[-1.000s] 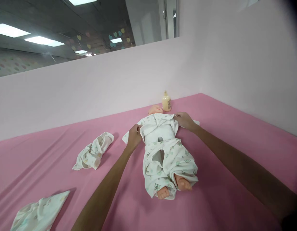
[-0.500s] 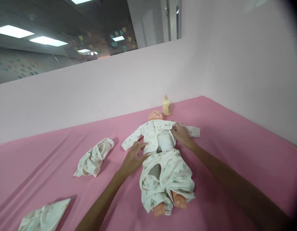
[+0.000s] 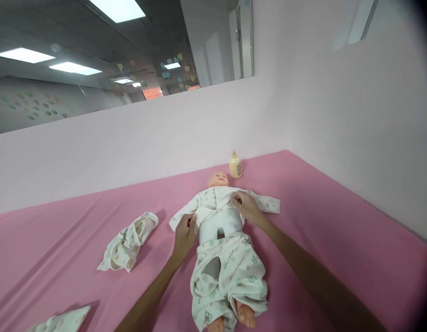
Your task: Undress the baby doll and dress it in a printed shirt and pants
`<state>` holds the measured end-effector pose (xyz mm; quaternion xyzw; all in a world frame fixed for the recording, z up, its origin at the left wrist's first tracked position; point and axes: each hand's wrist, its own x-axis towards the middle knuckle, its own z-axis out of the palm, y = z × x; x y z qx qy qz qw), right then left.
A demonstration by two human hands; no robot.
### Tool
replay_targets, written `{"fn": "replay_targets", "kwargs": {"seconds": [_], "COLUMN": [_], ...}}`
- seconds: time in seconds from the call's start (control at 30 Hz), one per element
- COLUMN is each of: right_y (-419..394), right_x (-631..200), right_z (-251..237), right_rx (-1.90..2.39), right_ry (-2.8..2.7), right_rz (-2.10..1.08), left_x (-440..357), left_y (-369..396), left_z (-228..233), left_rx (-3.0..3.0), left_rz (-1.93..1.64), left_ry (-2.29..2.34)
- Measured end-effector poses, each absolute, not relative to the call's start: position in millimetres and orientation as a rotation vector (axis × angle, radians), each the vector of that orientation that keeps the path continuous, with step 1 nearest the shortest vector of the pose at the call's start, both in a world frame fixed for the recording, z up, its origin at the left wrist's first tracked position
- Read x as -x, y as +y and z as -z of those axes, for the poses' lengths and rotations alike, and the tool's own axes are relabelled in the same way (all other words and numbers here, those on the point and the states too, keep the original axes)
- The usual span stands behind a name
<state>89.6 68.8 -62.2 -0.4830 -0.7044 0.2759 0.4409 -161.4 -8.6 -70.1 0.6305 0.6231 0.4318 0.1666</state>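
Note:
A baby doll (image 3: 219, 179) lies on its back on the pink sheet (image 3: 158, 193), its head toward the wall. It wears a white printed shirt (image 3: 208, 199) and white printed pants (image 3: 239, 258) with an opening at the crotch. The shirt's front is partly lifted, and a white layer (image 3: 222, 222) shows over the belly. My left hand (image 3: 185, 233) is closed on the shirt's lower edge at the left of the picture. My right hand (image 3: 245, 205) pinches the shirt's front edge on the other side of the chest.
Behind the doll's head stands a pump bottle (image 3: 236, 166) of pale yellow liquid. A crumpled printed cloth garment (image 3: 128, 242) lies to the left, and another folded cloth (image 3: 66, 320) is at the bottom left. White walls (image 3: 130, 147) border the sheet at the back and right.
My left hand has gone from spread fingers beside the shirt to gripping its edge, lifting that flap off the belly. My right hand has moved left over the chest. The view has tilted up.

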Motion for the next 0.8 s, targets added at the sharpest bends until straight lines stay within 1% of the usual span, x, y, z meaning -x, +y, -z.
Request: {"fn": "replay_targets", "kwargs": {"seconds": [0.1, 0.2, 0.33, 0.47, 0.57, 0.73, 0.8], "right_y": [73, 75, 73, 64, 56, 49, 50], "right_x": [-89, -91, -91, -95, -109, -130, -132], "right_z": [68, 71, 75, 87, 99, 112, 112], "right_rx": [1.21, 1.228, 1.258, 1.277, 1.289, 1.333, 1.331], "right_ry": [-1.736, -1.74, -1.763, -1.781, -1.771, -1.771, -1.849], "right_rz": [-0.676, -0.67, -0.667, -0.665, -0.689, -0.92, -0.949], "left_x": [165, 168, 165, 166, 174, 189, 191], "left_y": [16, 39, 51, 44, 33, 18, 16], "left_z": [66, 71, 85, 93, 88, 68, 63], "left_rx": [-1.725, -1.843, -1.991, -2.033, -1.994, -1.584, -1.473], "left_rz": [-1.253, -1.136, -1.019, -0.958, -0.917, -0.643, -0.535], "left_ry": [1.865, 1.967, 1.947, 1.835, 1.73, 1.408, 1.351]}}
